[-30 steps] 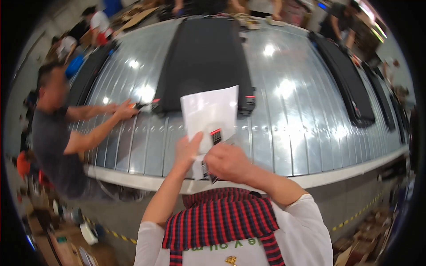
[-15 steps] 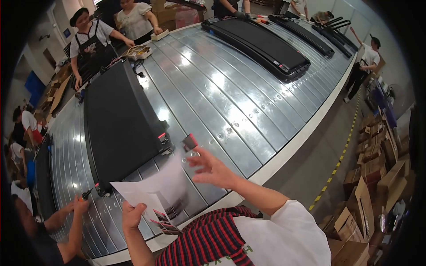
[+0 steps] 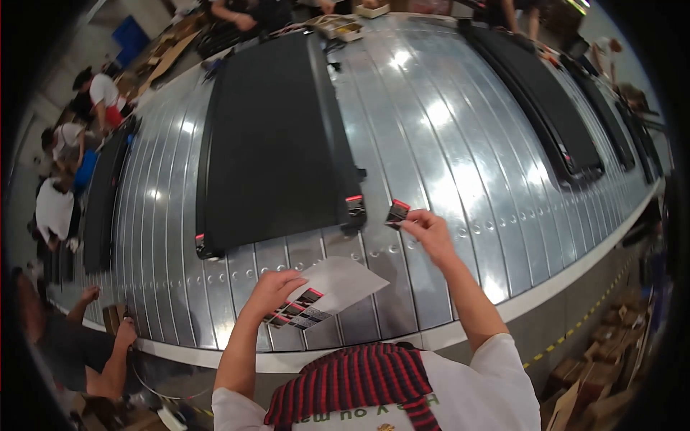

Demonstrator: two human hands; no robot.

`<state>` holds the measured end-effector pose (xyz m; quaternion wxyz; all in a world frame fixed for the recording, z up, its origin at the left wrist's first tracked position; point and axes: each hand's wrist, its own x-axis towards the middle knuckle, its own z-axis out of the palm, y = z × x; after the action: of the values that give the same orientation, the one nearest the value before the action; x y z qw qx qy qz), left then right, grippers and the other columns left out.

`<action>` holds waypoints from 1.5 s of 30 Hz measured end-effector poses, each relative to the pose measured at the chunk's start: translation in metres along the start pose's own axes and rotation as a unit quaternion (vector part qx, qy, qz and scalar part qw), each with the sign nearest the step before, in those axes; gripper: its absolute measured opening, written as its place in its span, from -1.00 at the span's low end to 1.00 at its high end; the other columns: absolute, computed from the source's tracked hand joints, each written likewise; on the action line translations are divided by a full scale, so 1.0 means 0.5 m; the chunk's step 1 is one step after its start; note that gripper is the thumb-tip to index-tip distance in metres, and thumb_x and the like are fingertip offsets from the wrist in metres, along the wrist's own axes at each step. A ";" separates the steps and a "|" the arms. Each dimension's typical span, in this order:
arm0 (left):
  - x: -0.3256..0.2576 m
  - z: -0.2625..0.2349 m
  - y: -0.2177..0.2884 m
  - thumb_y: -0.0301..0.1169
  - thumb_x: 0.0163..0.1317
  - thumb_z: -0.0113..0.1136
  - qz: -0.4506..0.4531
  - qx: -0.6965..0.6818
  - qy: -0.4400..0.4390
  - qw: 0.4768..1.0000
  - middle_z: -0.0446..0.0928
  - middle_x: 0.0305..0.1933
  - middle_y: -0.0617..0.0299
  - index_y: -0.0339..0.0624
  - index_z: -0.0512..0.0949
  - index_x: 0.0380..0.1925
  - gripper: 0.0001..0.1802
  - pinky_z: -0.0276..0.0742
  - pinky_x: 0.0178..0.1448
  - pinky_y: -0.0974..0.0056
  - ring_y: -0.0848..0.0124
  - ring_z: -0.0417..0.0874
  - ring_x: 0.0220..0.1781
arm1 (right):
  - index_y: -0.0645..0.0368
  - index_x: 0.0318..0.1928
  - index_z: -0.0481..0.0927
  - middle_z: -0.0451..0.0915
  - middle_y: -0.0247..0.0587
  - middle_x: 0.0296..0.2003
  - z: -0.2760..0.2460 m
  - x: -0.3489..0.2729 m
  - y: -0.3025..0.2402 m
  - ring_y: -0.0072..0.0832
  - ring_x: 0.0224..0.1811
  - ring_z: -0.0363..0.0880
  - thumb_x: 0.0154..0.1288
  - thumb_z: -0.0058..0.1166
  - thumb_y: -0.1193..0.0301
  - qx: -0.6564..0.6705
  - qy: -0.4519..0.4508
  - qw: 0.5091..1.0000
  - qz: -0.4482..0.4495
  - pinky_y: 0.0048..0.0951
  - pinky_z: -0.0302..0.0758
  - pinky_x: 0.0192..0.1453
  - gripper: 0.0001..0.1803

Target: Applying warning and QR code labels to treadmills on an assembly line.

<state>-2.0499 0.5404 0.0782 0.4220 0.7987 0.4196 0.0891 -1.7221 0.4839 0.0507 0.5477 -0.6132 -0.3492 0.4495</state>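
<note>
My left hand (image 3: 277, 291) is closed on a white sheet of labels (image 3: 352, 276), its lower part printed with several red-and-black labels. The sheet is held over the near side of the metal work surface. Pinched in my right hand (image 3: 430, 235) is a single small black label (image 3: 397, 213) with a red top strip, above the surface. Just left of that label lies a long black treadmill-like unit (image 3: 273, 136). Red-topped labels sit on its two near corners, one at the right corner (image 3: 354, 204) and one at the left corner (image 3: 200, 241).
Ribbed metal table (image 3: 467, 172) has a pale front edge. More black units lie at the right (image 3: 535, 93) and far left (image 3: 108, 194). A co-worker (image 3: 68, 345) works close by on the left; others stand around. Cardboard boxes (image 3: 596, 366) are piled at lower right.
The view has swung left. My right hand has gone from spread fingers to a pinch on the small label, farther from the sheet. The sheet now lies flatter in my left hand.
</note>
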 end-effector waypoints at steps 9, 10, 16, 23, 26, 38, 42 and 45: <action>0.175 0.035 -0.010 -0.48 -0.04 -0.02 0.161 0.200 0.009 0.966 0.43 -0.16 0.18 -0.18 0.41 -0.50 -0.94 0.37 -0.18 0.18 0.24 0.44 -0.13 | 0.14 -0.44 0.48 0.47 -0.43 -0.47 0.094 0.255 0.038 -0.66 -0.41 0.37 0.03 0.12 0.33 -0.002 -0.109 0.980 0.168 -0.59 0.29 -0.31 -0.83; 0.196 0.040 -0.012 -0.51 -0.08 -0.03 0.189 0.222 0.026 0.956 0.40 -0.05 0.19 -0.19 0.40 -0.51 -0.93 0.34 -0.12 0.17 0.26 0.39 -0.05 | 0.13 -0.43 0.48 0.47 -0.42 -0.46 0.109 0.267 0.039 -0.63 -0.38 0.39 0.03 0.12 0.32 -0.003 -0.110 0.975 0.193 -0.55 0.31 -0.28 -0.83; 0.276 0.054 -0.021 -0.51 -0.04 -0.03 0.206 0.236 0.033 0.949 0.34 0.04 0.10 -0.23 0.39 -0.54 -0.96 0.32 -0.09 0.20 0.21 0.36 0.00 | 0.18 -0.46 0.47 0.47 -0.33 -0.48 0.136 0.301 0.059 -0.60 -0.42 0.40 0.08 0.07 0.40 0.006 -0.152 0.964 0.220 -0.58 0.33 -0.32 -0.88; 0.298 0.064 -0.025 -0.53 -0.07 -0.04 0.194 0.243 0.024 0.950 0.31 0.08 0.11 -0.23 0.39 -0.55 -0.96 0.32 -0.11 0.22 0.23 0.35 0.00 | 0.23 -0.44 0.47 0.48 -0.29 -0.48 0.144 0.329 0.075 -0.59 -0.44 0.42 0.11 0.03 0.43 -0.034 -0.161 0.965 0.203 -0.57 0.37 -0.34 -0.89; 0.298 0.062 -0.026 -0.54 -0.09 -0.03 0.190 0.244 0.022 0.951 0.32 0.07 0.12 -0.22 0.40 -0.55 -0.96 0.32 -0.11 0.22 0.23 0.34 0.01 | 0.26 -0.43 0.47 0.48 -0.25 -0.49 0.149 0.326 0.070 -0.56 -0.46 0.42 0.09 0.04 0.44 -0.038 -0.143 0.968 0.201 -0.56 0.38 -0.38 -0.87; 0.296 0.061 -0.032 -0.51 -0.06 -0.06 0.196 0.237 0.025 0.951 0.34 0.05 0.12 -0.22 0.42 -0.53 -0.93 0.31 -0.08 0.23 0.25 0.35 0.00 | 0.25 -0.42 0.48 0.49 -0.24 -0.43 0.146 0.322 0.059 -0.51 -0.38 0.45 0.07 0.04 0.48 0.028 -0.134 0.956 0.260 -0.49 0.41 -0.31 -0.91; 0.297 0.060 -0.032 -0.59 -0.18 0.01 0.202 0.234 0.027 0.951 0.32 0.06 0.12 -0.23 0.39 -0.56 -0.90 0.32 -0.08 0.21 0.27 0.34 0.00 | 0.25 -0.45 0.48 0.49 -0.23 -0.46 0.154 0.323 0.066 -0.51 -0.40 0.45 0.07 0.04 0.48 -0.020 -0.142 0.964 0.223 -0.49 0.42 -0.34 -0.91; 0.300 0.060 -0.033 -0.59 -0.18 0.00 0.207 0.232 0.026 0.950 0.32 0.06 0.11 -0.23 0.38 -0.56 -0.90 0.32 -0.07 0.20 0.26 0.34 0.00 | 0.19 -0.45 0.49 0.50 -0.29 -0.46 0.152 0.326 0.068 -0.55 -0.38 0.46 0.07 0.06 0.45 -0.051 -0.139 0.962 0.229 -0.47 0.43 -0.27 -0.92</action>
<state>-1.9498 0.6390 0.0153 0.1866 0.9411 0.2654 0.0955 -1.7379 0.6559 -0.0103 0.3444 -0.6355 -0.2940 0.6254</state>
